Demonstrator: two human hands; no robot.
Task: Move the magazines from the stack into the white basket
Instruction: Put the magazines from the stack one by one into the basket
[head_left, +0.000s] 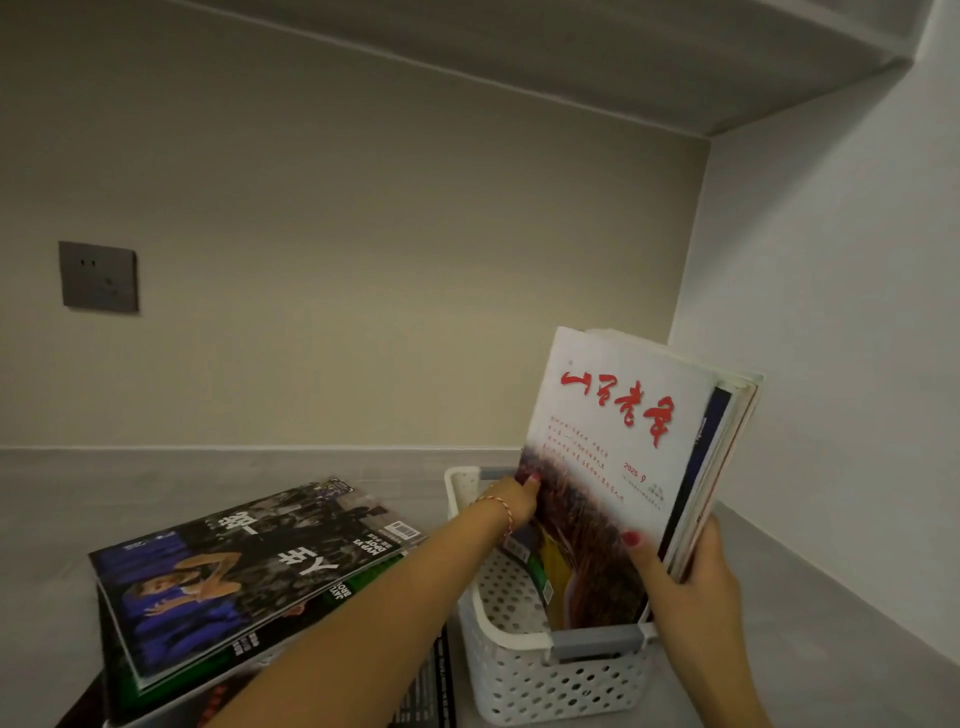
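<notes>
Hands (696, 566) hold magazine (613, 441) dated "2025 9" in basket (524, 675).

The white basket (524, 675) is perforated plastic with a smooth, slightly satin finish; its grey handle (597, 643) is smooth, matt plastic. Standing inside the basket, the magazines (613, 457) are paper; the front cover is smooth, with a low sheen. Left of the basket, the stack (244, 582) has glossy paper covers. Under the basket, the countertop (156, 483) is grey, matt and faintly mottled. The wall (363, 260) behind is matt; its socket plate (98, 276) is dark, smooth, satin.
</notes>
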